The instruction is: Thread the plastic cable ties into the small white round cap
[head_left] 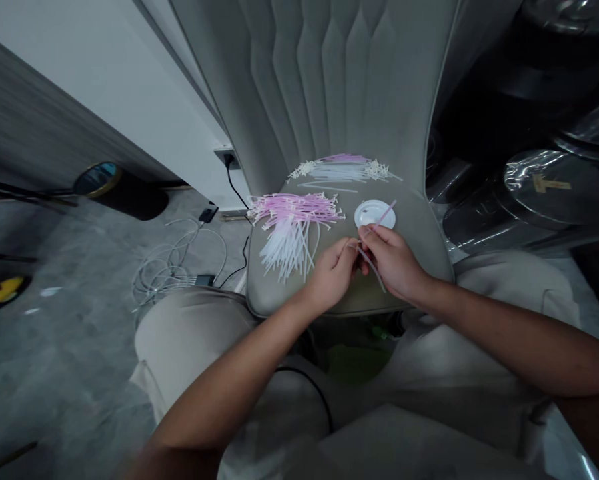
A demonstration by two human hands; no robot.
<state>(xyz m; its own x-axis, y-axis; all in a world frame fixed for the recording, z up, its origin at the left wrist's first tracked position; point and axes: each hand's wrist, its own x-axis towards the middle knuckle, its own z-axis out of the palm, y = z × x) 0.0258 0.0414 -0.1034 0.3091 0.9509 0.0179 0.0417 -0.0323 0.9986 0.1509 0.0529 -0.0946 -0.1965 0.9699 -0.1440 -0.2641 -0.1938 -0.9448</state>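
My left hand (331, 272) and my right hand (392, 260) meet over the front of the chair seat, fingertips pinched close together. A thin pink strip (386, 212) sticks up from my right fingertips, over a small white dish (361, 215). From between the hands a pale whitish strip (377, 275) hangs down toward the lower right, its upper end at my left fingertips. Where the strips meet is hidden by the fingers. Left of my hands lies a pile of pink strips (299, 208) with small white ends, above a fan of white strips (285, 250).
Further back on the grey chair seat (414, 200) lies a row of white and pink strips (337, 171). A coiled cable (164, 267) lies on the floor at left, near a dark cylinder (124, 192). Shiny wrapped round objects (544, 187) stand at right.
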